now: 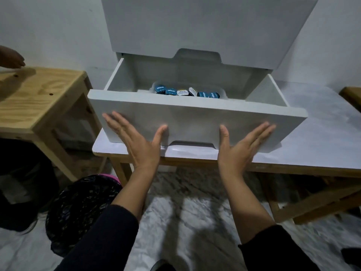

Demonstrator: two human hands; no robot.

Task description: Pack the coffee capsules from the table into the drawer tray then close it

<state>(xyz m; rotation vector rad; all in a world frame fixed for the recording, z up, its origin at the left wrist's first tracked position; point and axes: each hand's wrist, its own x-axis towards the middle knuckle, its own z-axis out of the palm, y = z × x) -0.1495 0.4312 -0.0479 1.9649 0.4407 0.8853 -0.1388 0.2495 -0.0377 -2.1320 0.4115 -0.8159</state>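
A white drawer [195, 114] stands pulled out from a white cabinet [205, 26] that rests on a white-topped table [312, 149]. Inside the drawer, a clear tray holds several blue-lidded coffee capsules [185, 91]. My left hand [136, 139] lies flat against the left part of the drawer front, fingers spread. My right hand [242, 145] presses flat on the right part of the front, fingers spread too. Neither hand holds anything.
A wooden stool [39, 98] stands to the left of the table. Another person's hand [11, 57] hovers over it at the far left edge. A black-lined bin [82, 208] sits on the marble floor below my left arm.
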